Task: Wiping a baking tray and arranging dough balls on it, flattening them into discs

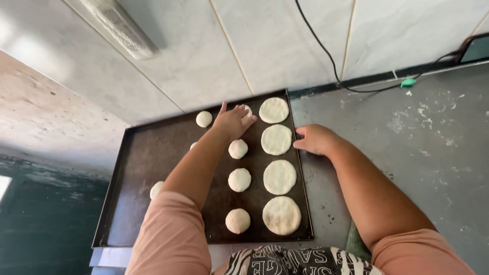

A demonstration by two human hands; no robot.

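Note:
A dark baking tray [153, 158] lies on a grey worktop and holds several pale dough pieces. Flattened discs [279, 176] run down its right side in a column. Smaller round dough balls [239, 180] form a column beside them. My left hand [233, 121] reaches to the tray's far end and presses flat on a dough ball that it mostly hides. My right hand [314, 139] grips the tray's right rim, fingers curled on the edge. Another ball [204, 118] sits left of my left hand.
The grey worktop [423, 153] extends right of the tray, dusted with flour smears. A black cable [326, 56] runs down the tiled wall to a small green clip [408, 82]. My left forearm partly hides two more dough balls [156, 189].

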